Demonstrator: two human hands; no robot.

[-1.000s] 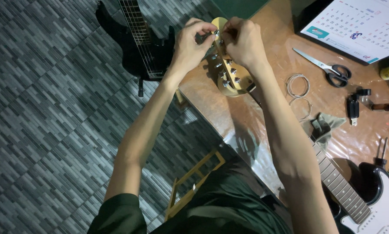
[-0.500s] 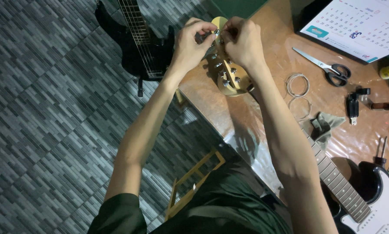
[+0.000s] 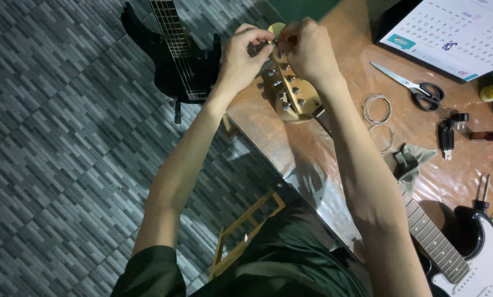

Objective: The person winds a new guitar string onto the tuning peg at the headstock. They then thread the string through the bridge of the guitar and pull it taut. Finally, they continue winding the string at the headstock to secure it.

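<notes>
My left hand (image 3: 241, 58) and right hand (image 3: 311, 50) both pinched at the top tuning peg (image 3: 274, 40) of the headstock (image 3: 290, 91), which lay at the worktop (image 3: 334, 159) edge beside coiled strings (image 3: 377, 108).

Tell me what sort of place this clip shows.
Likely a home guitar-repair bench: pale wooden guitar headstock worked by both hands on a brown table, coiled wire strings and black-handled scissors nearby, black guitar on the floor.
</notes>
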